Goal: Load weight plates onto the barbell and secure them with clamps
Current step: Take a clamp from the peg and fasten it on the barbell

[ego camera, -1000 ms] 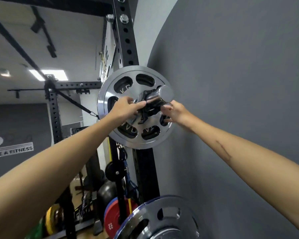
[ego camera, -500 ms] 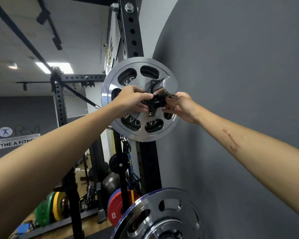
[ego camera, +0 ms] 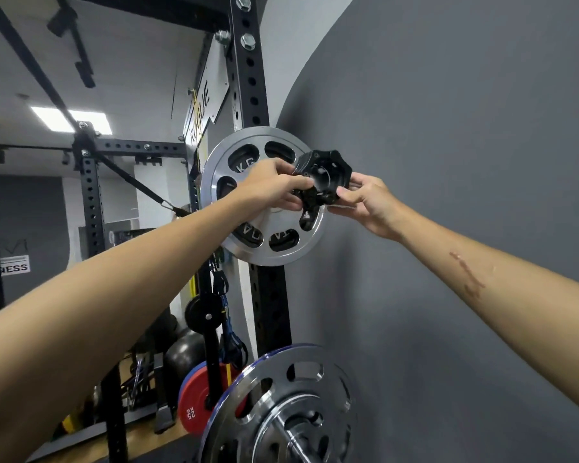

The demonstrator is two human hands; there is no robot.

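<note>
The black barbell clamp now covers the end of the barbell sleeve entirely: 1 second ago the bare chrome tip of the sleeve stuck out past the hands with the clamp sitting further in against the plate, and half a second ago the clamp was riding out toward the tip. Now its round opening faces the camera and no chrome shows beyond it, so the clamp looks to be right at the sleeve's outer end, either just going on or about to come off; the view alone does not settle which.

The left hand has its fingers curled onto the clamp's left edge and its lever part below. The right hand pinches the clamp's right edge between thumb and fingertips. Both hands hold the clamp, and neither touches the plate.

The silver weight plate, with oval cut-outs and a "KG" marking, sits on the sleeve just behind the clamp, in front of the black rack upright and near the grey wall. So 1 plate is loaded on this side, but it is not yet locked, since the clamp stands off from the plate's face. To secure it, the clamp needs to slide inward until it touches the plate, and then have its lever closed.

A 2nd silver plate hangs lower, on another chrome bar.
</note>
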